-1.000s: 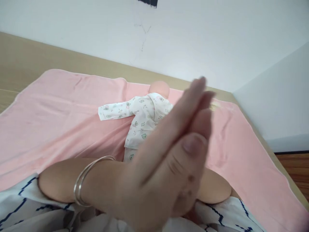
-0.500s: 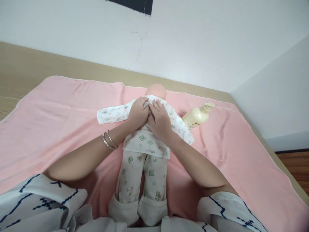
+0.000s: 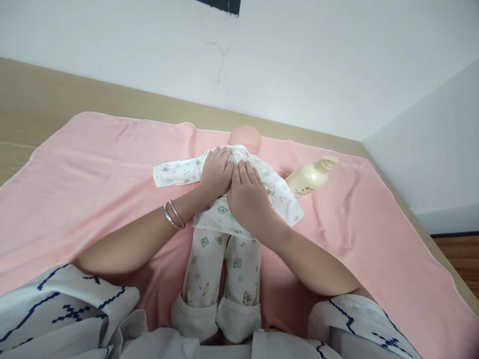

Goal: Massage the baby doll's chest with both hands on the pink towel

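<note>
"Lying lengthwise, the doll (image 3: 221, 215) is pointing its head (image 3: 245, 139) at twelve and its feet (image 3: 196, 319) at six, isn't it?"

"Yes, and no face is showing, so I'm guessing it's lying on its front."

"What are the hands doing?"

"Both are resting on the upper shirt. The left hand (image 3: 216, 173) is curving lightly on the ten o'clock side. The right hand (image 3: 247, 197) is lying flatter on the three o'clock side, fingers straight and close together. They're meeting near the middle, and neither seems to be gripping anything."

"How are you expecting the doll to handle?"

"I'm judging it light and fairly firm, with a smooth, perhaps slippery head. The clothes are looking thin and loose, so I'm expecting them to slide over the body."

"So where are you taking hold?"

"I'm favouring the trunk, a palm on each side. The nine o'clock sleeve (image 3: 174, 174) is lying flat, and I'm not seeing a doll's hand at its cuff."

"What's lying further out?"

"The pump bottle (image 3: 310, 177) is slanting between two and three, beside the other sleeve (image 3: 286, 202); standing or lying, I'm not certain. The pink blanket (image 3: 93, 199) is spreading underneath, and the wooden surface (image 3: 112, 92) is showing beyond, towards twelve."
</note>
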A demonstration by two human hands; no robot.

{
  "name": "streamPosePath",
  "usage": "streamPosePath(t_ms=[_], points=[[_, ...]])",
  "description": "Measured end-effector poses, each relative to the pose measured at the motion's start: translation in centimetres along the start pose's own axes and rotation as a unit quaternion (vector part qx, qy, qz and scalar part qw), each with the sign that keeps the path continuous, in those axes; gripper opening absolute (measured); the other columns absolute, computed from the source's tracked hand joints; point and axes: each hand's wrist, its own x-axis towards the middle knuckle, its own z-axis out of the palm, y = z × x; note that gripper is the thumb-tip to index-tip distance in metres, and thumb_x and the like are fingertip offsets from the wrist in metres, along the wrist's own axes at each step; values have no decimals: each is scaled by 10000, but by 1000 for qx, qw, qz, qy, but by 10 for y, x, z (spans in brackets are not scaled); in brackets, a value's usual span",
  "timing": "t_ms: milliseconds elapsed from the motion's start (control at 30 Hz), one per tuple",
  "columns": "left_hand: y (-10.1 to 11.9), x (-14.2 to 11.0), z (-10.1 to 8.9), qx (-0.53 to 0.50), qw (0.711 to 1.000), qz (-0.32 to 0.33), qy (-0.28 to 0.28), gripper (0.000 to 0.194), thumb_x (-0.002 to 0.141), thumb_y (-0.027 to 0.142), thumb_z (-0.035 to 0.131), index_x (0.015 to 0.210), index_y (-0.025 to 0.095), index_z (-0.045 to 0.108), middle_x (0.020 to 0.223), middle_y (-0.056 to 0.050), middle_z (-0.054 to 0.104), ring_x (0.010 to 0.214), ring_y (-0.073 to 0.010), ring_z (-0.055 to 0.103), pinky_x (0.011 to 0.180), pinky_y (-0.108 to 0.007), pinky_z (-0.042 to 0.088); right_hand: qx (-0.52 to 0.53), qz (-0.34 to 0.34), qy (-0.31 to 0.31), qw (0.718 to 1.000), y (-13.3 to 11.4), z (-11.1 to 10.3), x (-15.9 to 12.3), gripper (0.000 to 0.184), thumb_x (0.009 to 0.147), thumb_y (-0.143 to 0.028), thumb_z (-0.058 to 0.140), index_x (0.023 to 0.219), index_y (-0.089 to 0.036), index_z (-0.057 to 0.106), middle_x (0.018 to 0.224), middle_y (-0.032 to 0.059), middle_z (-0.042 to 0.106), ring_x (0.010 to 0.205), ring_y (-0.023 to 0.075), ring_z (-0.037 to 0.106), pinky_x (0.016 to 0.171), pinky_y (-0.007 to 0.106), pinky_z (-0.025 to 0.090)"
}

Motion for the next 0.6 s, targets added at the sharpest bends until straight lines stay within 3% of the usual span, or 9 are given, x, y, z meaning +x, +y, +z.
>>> streamPosePath(t_ms=[133, 300, 400, 500, 600], points=[[4, 0, -2, 15, 1000, 11, -5, 567, 1007, 299, 272, 1378, 124, 663, 1506, -145, 665, 1455, -287, 559, 1347, -496, 326, 57, 23, -29, 998, 20, -4, 19, 605, 1060, -220, 291, 1611, -32, 455, 1741, 187, 379, 1673, 315, 273, 1391, 566, 229], [11, -3, -5, 41, 999, 15, -15, 565, 1001, 311, 322, 1418, 92, 634, 1538, -159, 636, 1505, -326, 509, 1365, -554, 258, 80, 82, -36, 993, 54, -9, 45, 674, 1070, -325, 327, 1651, 17, 336, 1773, 235, 268, 1685, 360, 212, 1379, 606, 196], [12, -4, -7, 52, 997, 54, -19, 556, 1005, 302, 334, 1409, 71, 638, 1520, -176, 639, 1495, -336, 511, 1365, -556, 241, 39, 93, -36, 994, 44, -10, 36, 672, 1079, -309, 325, 1647, 50, 322, 1749, 269, 311, 1666, 404, 252, 1363, 621, 222], [11, -4, -8, 66, 995, 69, -19, 519, 999, 282, 346, 1348, 67, 665, 1431, -192, 677, 1390, -332, 578, 1298, -510, 359, -19, 77, -27, 996, 18, -11, 15, 644, 1084, -277, 339, 1618, 84, 360, 1695, 332, 376, 1627, 448, 329, 1328, 635, 293], [7, -3, -6, 82, 995, 55, -1, 469, 990, 268, 372, 1315, 89, 659, 1347, -188, 695, 1297, -327, 610, 1212, -497, 445, -41, 27, -24, 999, 2, -13, 1, 613, 1079, -242, 345, 1589, 93, 407, 1669, 338, 417, 1626, 439, 338, 1334, 623, 301]])
